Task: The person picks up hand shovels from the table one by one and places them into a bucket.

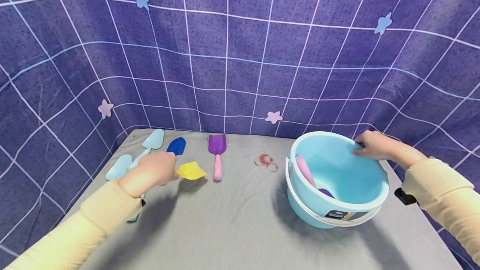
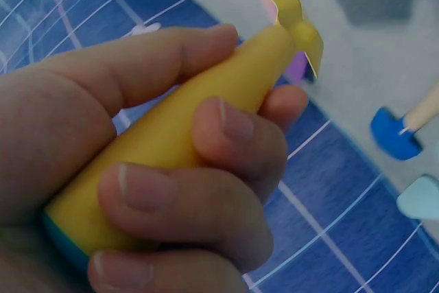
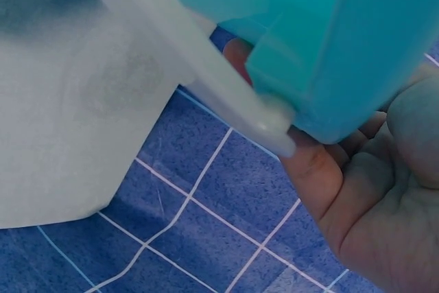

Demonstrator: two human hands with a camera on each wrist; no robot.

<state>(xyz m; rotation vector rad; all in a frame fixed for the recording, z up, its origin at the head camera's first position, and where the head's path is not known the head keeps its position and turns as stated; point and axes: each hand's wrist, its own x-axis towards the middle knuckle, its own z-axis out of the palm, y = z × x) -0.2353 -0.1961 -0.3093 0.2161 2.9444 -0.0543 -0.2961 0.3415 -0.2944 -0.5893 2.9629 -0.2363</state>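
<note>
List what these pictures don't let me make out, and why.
Handle end of the blue shovel: behind the left hand in the head view, cut off by the left wrist view's right edge.
Purple piece in the bucket: partly behind its near wall, head view.
Green piece by the left sleeve: mostly covered by it, head view.
Lettering on the bucket's label: too small, head view.

Left grip curling round yellow shovel, blade jutting past fingertips; pink-and-purple shovel lying partly hidden behind it; blue-bladed shovel resting on grey bench, pale-blue blade showing nearby; white-lined blue cloth spreading behind grip
</note>
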